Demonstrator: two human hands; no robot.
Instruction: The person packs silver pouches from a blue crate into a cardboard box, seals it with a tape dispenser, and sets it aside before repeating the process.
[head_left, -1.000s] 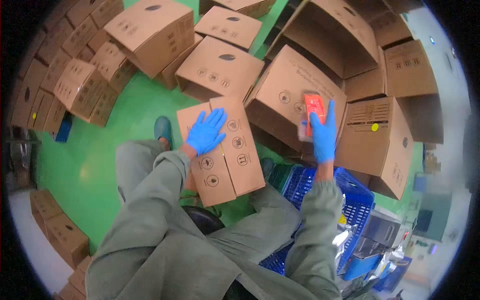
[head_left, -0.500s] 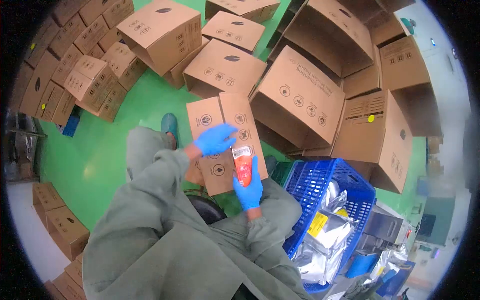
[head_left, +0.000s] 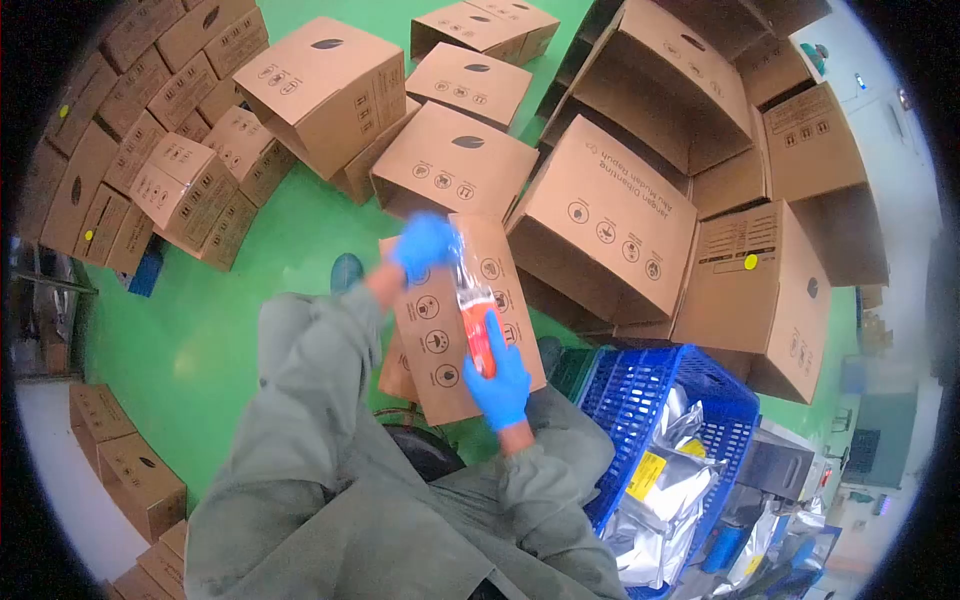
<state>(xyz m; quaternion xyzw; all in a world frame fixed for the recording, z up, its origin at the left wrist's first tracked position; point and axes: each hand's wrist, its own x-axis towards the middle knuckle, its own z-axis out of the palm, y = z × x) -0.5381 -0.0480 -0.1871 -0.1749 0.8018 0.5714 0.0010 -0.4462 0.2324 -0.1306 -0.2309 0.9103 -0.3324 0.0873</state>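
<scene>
My right hand [head_left: 498, 382], in a blue glove, grips an orange-red roll of packing tape [head_left: 479, 338] with pale printing. From the roll a clear strip of tape [head_left: 464, 262] stretches up to my left hand [head_left: 424, 247]. That hand, also gloved in blue, is smeared by motion, its fingers closed at the strip's free end. Beneath both hands is a brown cardboard box [head_left: 432, 375], its two printed flaps meeting along a seam. It sits between my knees, partly covered by the hands and tape.
A blue plastic crate [head_left: 612, 425] holding silver foil bags [head_left: 655, 520] stands by my right knee. Open cartons [head_left: 600, 200] crowd the far right, and more boxes [head_left: 455, 155] lie ahead. Stacked cartons [head_left: 180, 185] line the left side of the green floor [head_left: 240, 330].
My left hand has moved up and away from the roll, drawing out a clear length of tape. My right hand still holds the roll. The whole view has shifted slightly.
</scene>
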